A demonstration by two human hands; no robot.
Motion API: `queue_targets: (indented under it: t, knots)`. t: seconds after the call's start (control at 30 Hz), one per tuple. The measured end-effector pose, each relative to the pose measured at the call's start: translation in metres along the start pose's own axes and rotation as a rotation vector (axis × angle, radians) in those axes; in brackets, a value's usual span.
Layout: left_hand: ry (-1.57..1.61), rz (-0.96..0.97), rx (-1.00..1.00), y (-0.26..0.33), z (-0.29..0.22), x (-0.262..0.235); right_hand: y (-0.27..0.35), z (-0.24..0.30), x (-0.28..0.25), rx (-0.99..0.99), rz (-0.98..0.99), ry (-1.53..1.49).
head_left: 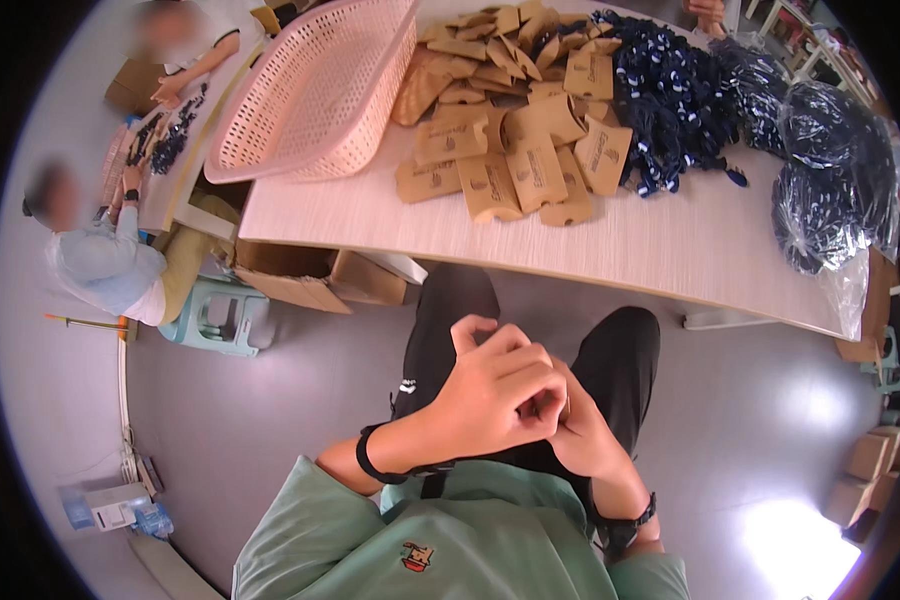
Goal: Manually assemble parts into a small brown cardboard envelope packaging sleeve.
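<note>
My left hand (495, 385) and my right hand (580, 425) are clasped together over my lap, fingers folded into each other, holding nothing that I can see. They hover above my black trousers (625, 350), well short of the table's near edge. Each wrist carries a black band. On the pale wooden table (570, 245) ahead lies a heap of flat brown cardboard sleeves (515, 120), and right of it a pile of dark blue patterned cloth items (670, 95).
A pink plastic basket (310, 90) tilts at the table's left end. Clear bags of dark items (830, 170) sit at the right end. Two people sit at another table at the left, near a green stool (220, 315) and cardboard boxes (300, 280).
</note>
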State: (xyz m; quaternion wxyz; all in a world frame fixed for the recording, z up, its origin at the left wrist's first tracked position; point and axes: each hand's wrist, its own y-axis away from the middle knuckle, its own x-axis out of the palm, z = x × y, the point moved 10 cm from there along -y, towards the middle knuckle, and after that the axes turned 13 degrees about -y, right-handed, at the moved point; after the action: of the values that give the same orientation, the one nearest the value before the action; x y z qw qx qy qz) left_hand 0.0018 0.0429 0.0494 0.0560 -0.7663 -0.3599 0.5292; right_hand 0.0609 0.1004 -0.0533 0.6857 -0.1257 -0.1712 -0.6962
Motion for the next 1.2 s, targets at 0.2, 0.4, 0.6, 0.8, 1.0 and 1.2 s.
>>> queue_targets:
  t: [0.2, 0.4, 0.6, 0.8, 1.0, 1.2]
  knots:
    - [-0.053, 0.118, 0.06, 0.004, -0.008, 0.008, 0.021, -0.01, -0.006, 0.168, 0.027, -0.146]
    - [-0.189, 0.106, 0.185, 0.017, -0.016, 0.012, 0.034, -0.026, -0.007, 0.271, 0.106, -0.342]
    - [-0.181, 0.193, 0.335, 0.018, -0.02, 0.014, 0.043, -0.029, 0.004, 0.369, 0.238, -0.463]
    - [-0.098, 0.374, 0.517, 0.022, -0.029, 0.024, 0.048, -0.036, 0.008, 0.42, 0.32, -0.515]
    - [-0.084, 0.439, 0.587, 0.027, -0.031, 0.03, 0.05, -0.038, 0.011, 0.466, 0.324, -0.474]
    - [-0.291, 0.401, 0.634, 0.03, -0.029, 0.037, 0.043, -0.048, 0.002, 0.376, 0.223, -0.53]
